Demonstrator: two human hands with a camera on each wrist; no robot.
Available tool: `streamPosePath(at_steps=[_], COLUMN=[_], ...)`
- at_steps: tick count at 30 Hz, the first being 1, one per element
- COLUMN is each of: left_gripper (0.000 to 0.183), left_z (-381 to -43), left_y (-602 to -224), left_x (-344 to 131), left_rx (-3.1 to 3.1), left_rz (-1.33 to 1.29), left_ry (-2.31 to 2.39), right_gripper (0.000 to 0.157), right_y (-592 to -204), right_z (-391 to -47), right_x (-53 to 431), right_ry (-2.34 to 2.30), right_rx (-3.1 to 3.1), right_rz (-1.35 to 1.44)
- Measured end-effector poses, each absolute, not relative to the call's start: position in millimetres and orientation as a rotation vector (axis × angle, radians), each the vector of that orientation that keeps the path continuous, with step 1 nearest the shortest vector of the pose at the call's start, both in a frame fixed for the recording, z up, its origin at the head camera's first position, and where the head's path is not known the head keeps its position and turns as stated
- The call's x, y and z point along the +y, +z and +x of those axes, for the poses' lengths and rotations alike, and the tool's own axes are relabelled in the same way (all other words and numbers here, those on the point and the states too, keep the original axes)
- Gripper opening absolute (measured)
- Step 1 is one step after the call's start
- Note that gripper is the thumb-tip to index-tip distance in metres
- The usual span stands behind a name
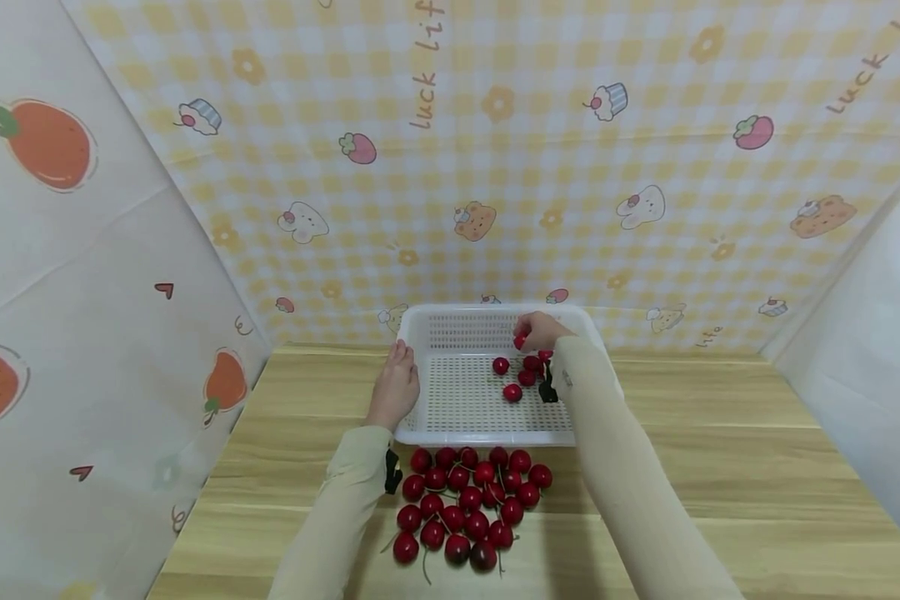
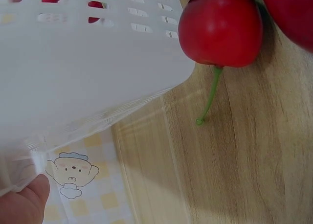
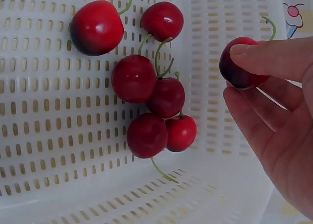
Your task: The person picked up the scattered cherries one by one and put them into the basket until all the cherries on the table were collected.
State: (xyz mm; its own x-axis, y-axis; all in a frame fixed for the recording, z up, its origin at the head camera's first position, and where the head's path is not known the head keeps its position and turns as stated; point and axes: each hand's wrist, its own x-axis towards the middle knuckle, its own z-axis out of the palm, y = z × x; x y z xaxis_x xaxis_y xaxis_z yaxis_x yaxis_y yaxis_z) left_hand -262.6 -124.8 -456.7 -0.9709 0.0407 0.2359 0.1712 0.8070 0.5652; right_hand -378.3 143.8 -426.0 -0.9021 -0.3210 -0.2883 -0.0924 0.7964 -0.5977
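Note:
A white slotted plastic basket [image 1: 457, 437] stands on the wooden table. My left hand [image 1: 395, 387] grips its left rim, with a fingertip [image 2: 36, 190] showing at the outer edge in the left wrist view. Inside the basket's far right part, my right hand [image 1: 542, 331] pinches a dark red cherry [image 3: 237, 62] between thumb and fingers, held above the basket floor. Several cherries lie on that floor, among them a two-toned one [image 3: 97, 28] and a deep red one [image 3: 134, 78], with green stems.
Several more cherries [image 1: 476, 525] lie grouped on the table [image 1: 690, 483] in front of the basket. One cherry [image 2: 220, 28] sits close against the basket's outer wall. Behind the basket rises a yellow checked cloth [image 1: 420, 275], with pale cloth at the left side.

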Motion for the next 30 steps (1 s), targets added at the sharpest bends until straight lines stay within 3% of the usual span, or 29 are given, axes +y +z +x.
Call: streamPosePath(at_steps=[12,19,24,30], left_gripper=[0.039,0.039,0.039,0.039], left_z=[-260.8,-261.1,-261.4,-263.7], left_y=[-456.2,-457.4,-457.7,-457.6], left_x=[-124.5,-125.7,-125.5,-125.9], left_rx=[-2.761,-2.755,-2.753,-2.763], left_rz=[-0.184,-0.194,-0.211,-0.211], left_ry=[-0.888,-0.877,-0.876,-0.877], right_gripper=[0.03,0.031,0.032,0.031], right_y=[-427.3,-403.2,-367.1,-335.2], right_z=[-374.6,-364.1,-331.4,-263.1], right_x=[148.8,148.4,144.6,150.4], right_ry=[-0.797,-0.807,-0.834,-0.81], right_rx=[2.613,2.607,2.668,2.843], right_rz=[-0.346,-0.524,-0.763,-1.152])
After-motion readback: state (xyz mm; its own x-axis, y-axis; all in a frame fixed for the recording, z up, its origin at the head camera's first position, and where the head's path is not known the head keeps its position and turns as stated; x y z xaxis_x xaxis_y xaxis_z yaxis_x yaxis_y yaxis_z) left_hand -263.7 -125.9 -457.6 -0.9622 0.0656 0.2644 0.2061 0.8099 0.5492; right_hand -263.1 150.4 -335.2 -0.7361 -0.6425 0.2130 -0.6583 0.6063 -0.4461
